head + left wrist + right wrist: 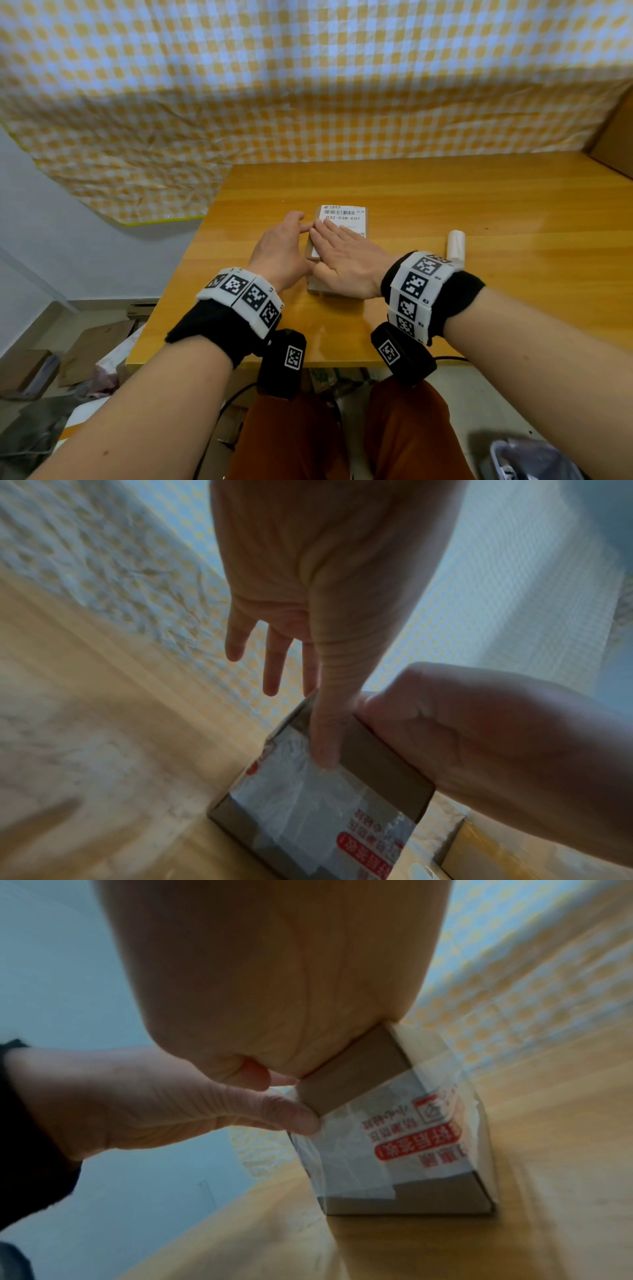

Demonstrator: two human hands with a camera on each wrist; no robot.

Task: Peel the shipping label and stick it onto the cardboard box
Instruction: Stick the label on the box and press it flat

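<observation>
Two hands meet at the centre of the head view. The right hand (342,260) lies flat, fingers straight, palm down on top of the cardboard box (317,286), covering the lower half of the shipping label (344,217). The left hand (279,251) is against the box's left side, fingers loosely extended, thumb touching the near left edge; it presses rather than grips.

The box stands on a wooden table (479,291), just below the middle of the frame. What shows of the label beyond the fingers carries a barcode and the printed code "032-038-E01"; the smaller print is too fine to read.

Right of the right wrist, a small white roll (456,245) lies on the table, apart from the box. A yellow-and-white checked cloth (308,85) hangs across the upper frame. Lower left, flattened cardboard (92,349) lies on the floor.

Only the wrist views show the box's near side: a brown face under clear tape (346,1158) bearing red Chinese characters, seen upside down and blurred. In the right wrist view the left thumb (287,1115) rests at the tape's edge; in the left wrist view one fingertip (323,756) touches the taped face.
</observation>
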